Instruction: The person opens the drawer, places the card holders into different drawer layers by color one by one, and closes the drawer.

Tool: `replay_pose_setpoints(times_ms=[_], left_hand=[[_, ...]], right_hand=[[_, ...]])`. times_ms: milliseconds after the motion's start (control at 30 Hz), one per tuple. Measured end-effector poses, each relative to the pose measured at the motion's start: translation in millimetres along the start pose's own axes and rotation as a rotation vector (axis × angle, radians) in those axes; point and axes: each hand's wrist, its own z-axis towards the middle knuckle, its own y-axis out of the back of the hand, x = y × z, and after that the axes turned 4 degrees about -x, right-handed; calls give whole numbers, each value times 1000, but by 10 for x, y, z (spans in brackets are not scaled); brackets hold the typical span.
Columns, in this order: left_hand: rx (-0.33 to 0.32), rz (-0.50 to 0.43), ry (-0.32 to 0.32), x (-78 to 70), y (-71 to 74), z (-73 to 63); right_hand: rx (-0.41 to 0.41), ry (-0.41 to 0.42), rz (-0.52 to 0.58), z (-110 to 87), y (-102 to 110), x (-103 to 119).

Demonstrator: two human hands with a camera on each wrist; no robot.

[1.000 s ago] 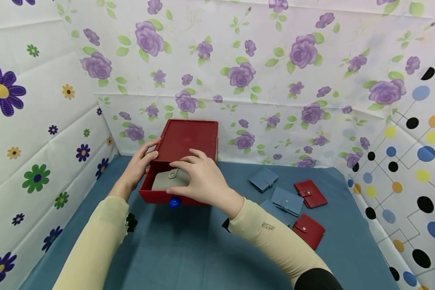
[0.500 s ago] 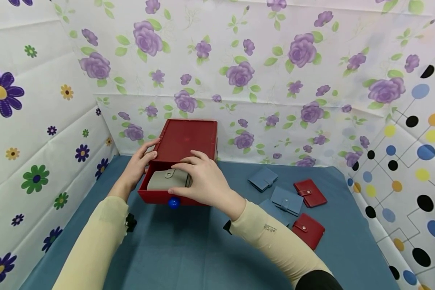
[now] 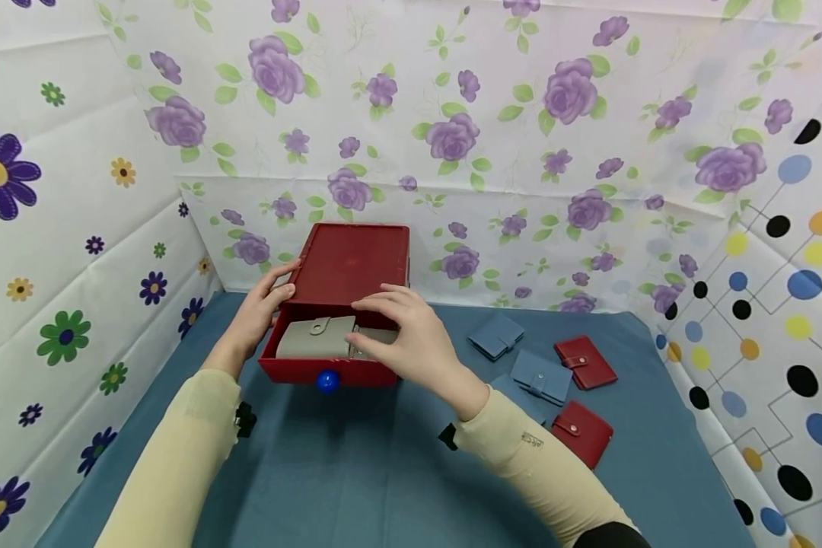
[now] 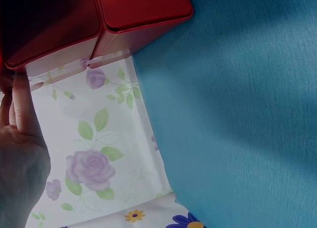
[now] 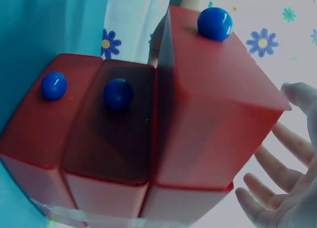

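A red drawer cabinet [image 3: 352, 262] stands at the back of the table, its top drawer [image 3: 288, 371] pulled out by the blue knob's [image 3: 327, 382] side. Inside the drawer lies a grey wallet [image 3: 311, 339] with a snap strap, and to its right another grey item [image 3: 378, 336] shows partly behind the fingers. My left hand [image 3: 256, 313] rests against the cabinet's left side with extended fingers. Over the drawer's right end, my right hand [image 3: 416, 335] hovers with fingers spread and nothing between them. In the right wrist view its fingers [image 5: 280, 168] lie beside the drawer's edge.
Right of the cabinet lie blue wallets [image 3: 496, 337], one partly under my right sleeve, and two red wallets [image 3: 585, 364], [image 3: 582, 434]. Two lower drawers [image 5: 111, 134] of the cabinet are pushed in. Patterned cloth walls [image 3: 520, 228] enclose the blue table [image 3: 356, 472].
The grey wallet has shifted slightly left within the drawer. My right hand has let it go and drawn back to the right, uncovering the second grey item. My left hand stays in place.
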Motion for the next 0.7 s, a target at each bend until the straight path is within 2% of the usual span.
replay_pose_setpoints(times_ms=[200, 500, 633, 700], left_hand=[[3, 0, 1, -3, -1, 6], [4, -3, -2, -10, -4, -7], [3, -3, 0, -10, -4, -8], [5, -6, -1, -7, -4, -5]], right_hand=[[-119, -143, 228, -132, 82, -182], [-156, -433, 577, -348, 65, -507], [-153, -563, 673, -437, 32, -599], [-130, -615, 681, -485, 8, -631]])
